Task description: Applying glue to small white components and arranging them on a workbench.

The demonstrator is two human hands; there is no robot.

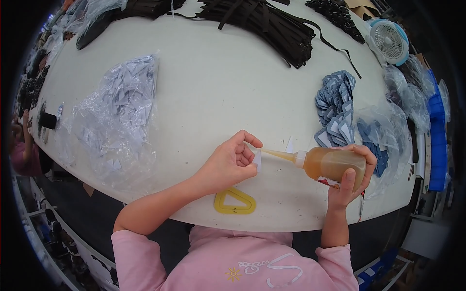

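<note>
My left hand [231, 160] pinches a small white piece [257, 160] between thumb and fingers. In my right hand [347, 185] is a squeeze bottle [331, 165] of amber liquid, tilted onto its side. Its long tapered nozzle [278, 154] points left, the tip close to my left fingertip and the white piece; whether they touch I cannot tell. Another white piece [289, 144] lies behind the nozzle. Nearer my body rests a yellow frame-shaped template [247, 208] with a tapered cutout. Blue-grey pieces with white faces [335, 105] are heaped beyond my right hand.
A transparent plastic bag [127, 91] of white pieces lies left, and another [393, 152] with blue pieces lies right. Black strips [262, 27] are bundled at the far side. A small fan [389, 42] stands far right. Another person [25, 152] is at the left edge.
</note>
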